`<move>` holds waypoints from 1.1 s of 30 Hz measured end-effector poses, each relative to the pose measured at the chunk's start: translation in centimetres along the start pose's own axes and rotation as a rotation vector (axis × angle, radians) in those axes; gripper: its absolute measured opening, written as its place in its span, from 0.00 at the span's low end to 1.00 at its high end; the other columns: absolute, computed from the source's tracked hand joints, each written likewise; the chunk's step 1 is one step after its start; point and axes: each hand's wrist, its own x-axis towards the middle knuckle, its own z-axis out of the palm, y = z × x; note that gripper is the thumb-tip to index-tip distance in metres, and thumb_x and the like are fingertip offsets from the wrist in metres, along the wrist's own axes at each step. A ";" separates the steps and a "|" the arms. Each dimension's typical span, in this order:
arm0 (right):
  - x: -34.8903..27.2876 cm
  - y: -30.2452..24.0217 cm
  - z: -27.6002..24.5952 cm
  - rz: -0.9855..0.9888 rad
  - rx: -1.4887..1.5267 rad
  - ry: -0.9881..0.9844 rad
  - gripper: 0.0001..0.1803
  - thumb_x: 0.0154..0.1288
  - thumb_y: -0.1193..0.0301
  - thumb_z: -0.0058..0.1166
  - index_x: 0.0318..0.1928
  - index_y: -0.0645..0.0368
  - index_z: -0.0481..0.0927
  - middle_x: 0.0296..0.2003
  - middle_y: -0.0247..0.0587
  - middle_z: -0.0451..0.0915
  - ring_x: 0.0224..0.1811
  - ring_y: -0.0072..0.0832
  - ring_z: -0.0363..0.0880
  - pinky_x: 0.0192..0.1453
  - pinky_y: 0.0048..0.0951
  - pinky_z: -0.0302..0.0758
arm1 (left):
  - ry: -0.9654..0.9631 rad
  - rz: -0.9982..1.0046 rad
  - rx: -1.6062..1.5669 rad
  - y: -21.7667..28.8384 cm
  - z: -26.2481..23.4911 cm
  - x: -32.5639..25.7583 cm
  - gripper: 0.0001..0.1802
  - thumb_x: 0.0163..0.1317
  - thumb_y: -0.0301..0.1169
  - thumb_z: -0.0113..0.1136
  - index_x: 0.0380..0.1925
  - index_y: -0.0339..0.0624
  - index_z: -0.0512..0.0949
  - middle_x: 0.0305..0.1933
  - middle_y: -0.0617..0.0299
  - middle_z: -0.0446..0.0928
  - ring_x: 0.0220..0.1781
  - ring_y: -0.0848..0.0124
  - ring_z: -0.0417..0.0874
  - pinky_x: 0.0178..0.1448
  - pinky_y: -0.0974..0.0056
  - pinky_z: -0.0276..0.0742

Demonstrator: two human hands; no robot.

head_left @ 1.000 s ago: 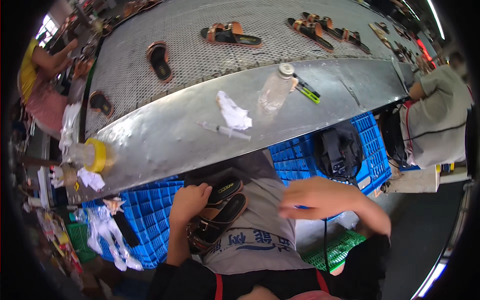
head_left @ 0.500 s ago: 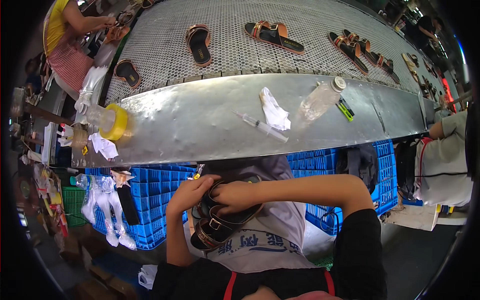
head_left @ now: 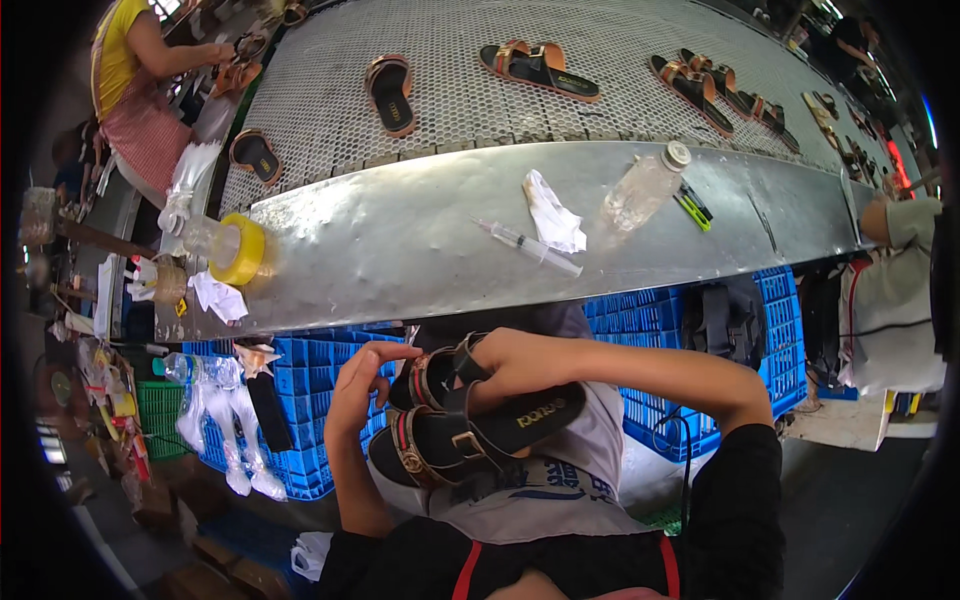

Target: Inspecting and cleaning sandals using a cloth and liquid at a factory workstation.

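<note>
Over my lap are two black sandals with buckled straps and striped, metal-trimmed bands. The nearer sandal (head_left: 540, 415) shows its insole, with its toe to the left; the farther sandal (head_left: 432, 380) lies behind it, partly covered. My right hand (head_left: 525, 362) is closed on the pair at the straps, its fingertips hidden between the sandals. At the toe end, my left hand (head_left: 360, 385) has its fingers apart and loosely bent. One of its fingertips reaches the farther sandal's edge; whether it touches cannot be made out.
On the metal bench edge (head_left: 380, 270) lie a syringe (head_left: 530, 245), white cloth (head_left: 553, 215), clear bottle (head_left: 645, 190), green cutter (head_left: 692, 212) and yellow tape roll (head_left: 240, 250). A perforated conveyor (head_left: 450, 115) carries several sandals. Blue crates (head_left: 310, 400) stand below. A person (head_left: 140, 90) works at far left.
The sandals have swung right and turned, so more of the nearer insole shows. My left hand has come off the straps, its fingers now apart. My right hand has moved right with the pair.
</note>
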 end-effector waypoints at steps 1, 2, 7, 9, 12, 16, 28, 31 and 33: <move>-1.2 -1.3 -0.7 0.047 0.050 -0.047 0.13 0.59 0.65 0.60 0.35 0.64 0.84 0.27 0.40 0.82 0.29 0.25 0.80 0.35 0.31 0.75 | -0.019 0.001 0.009 0.4 -0.2 0.2 0.27 0.76 0.48 0.40 0.48 0.35 0.80 0.48 0.55 0.85 0.24 0.83 0.71 0.24 0.77 0.60; -2.6 -2.3 -1.4 0.099 0.104 -0.088 0.14 0.59 0.68 0.60 0.41 0.65 0.85 0.32 0.40 0.85 0.34 0.26 0.82 0.40 0.31 0.77 | -0.059 0.025 -0.002 0.6 -0.4 0.6 0.27 0.76 0.48 0.40 0.46 0.34 0.80 0.46 0.54 0.85 0.23 0.83 0.70 0.23 0.77 0.59; -9.3 -4.8 -4.4 -0.191 0.365 0.039 0.13 0.51 0.74 0.61 0.39 0.67 0.84 0.29 0.34 0.81 0.28 0.20 0.77 0.31 0.24 0.72 | -0.015 0.215 0.026 0.7 1.6 3.0 0.27 0.76 0.46 0.40 0.42 0.32 0.81 0.40 0.53 0.86 0.20 0.84 0.67 0.21 0.75 0.54; -14.0 -3.4 -6.1 -0.342 0.277 0.172 0.11 0.54 0.72 0.60 0.35 0.69 0.84 0.30 0.39 0.82 0.33 0.24 0.79 0.35 0.26 0.75 | -0.053 0.184 0.077 2.5 3.0 3.2 0.27 0.76 0.46 0.40 0.43 0.32 0.81 0.39 0.53 0.86 0.19 0.84 0.67 0.21 0.75 0.55; -23.2 0.4 -5.1 -0.596 0.621 0.766 0.17 0.58 0.69 0.59 0.45 0.68 0.81 0.30 0.41 0.82 0.36 0.30 0.81 0.43 0.31 0.79 | -0.311 0.167 0.087 4.3 5.3 4.7 0.23 0.78 0.39 0.40 0.45 0.30 0.80 0.38 0.54 0.85 0.24 0.81 0.75 0.25 0.75 0.64; -40.6 8.7 -8.9 -0.864 0.797 1.107 0.16 0.59 0.73 0.60 0.49 0.61 0.80 0.38 0.41 0.83 0.35 0.33 0.82 0.38 0.37 0.76 | -0.433 0.136 0.137 5.1 6.3 5.0 0.18 0.77 0.32 0.43 0.47 0.27 0.79 0.40 0.52 0.84 0.39 0.69 0.85 0.47 0.67 0.78; -38.7 10.0 -26.5 0.385 -0.331 1.704 0.14 0.69 0.63 0.59 0.40 0.65 0.81 0.27 0.28 0.78 0.30 0.14 0.72 0.30 0.20 0.65 | -0.171 0.266 0.327 5.5 4.8 8.8 0.17 0.75 0.34 0.47 0.37 0.33 0.82 0.35 0.60 0.84 0.38 0.74 0.83 0.44 0.68 0.77; -36.0 10.3 -26.7 0.370 -0.448 1.459 0.17 0.70 0.64 0.59 0.48 0.66 0.82 0.33 0.34 0.81 0.34 0.17 0.77 0.35 0.20 0.72 | 0.068 0.103 0.395 8.3 4.4 13.2 0.20 0.74 0.39 0.47 0.34 0.36 0.82 0.33 0.64 0.83 0.39 0.78 0.82 0.37 0.71 0.76; -37.5 11.0 -26.3 0.449 -0.458 1.401 0.19 0.71 0.65 0.58 0.53 0.67 0.81 0.39 0.39 0.83 0.38 0.21 0.80 0.43 0.22 0.77 | 0.252 0.256 0.436 9.1 4.0 17.7 0.21 0.74 0.42 0.48 0.33 0.38 0.82 0.32 0.65 0.83 0.37 0.79 0.82 0.33 0.72 0.74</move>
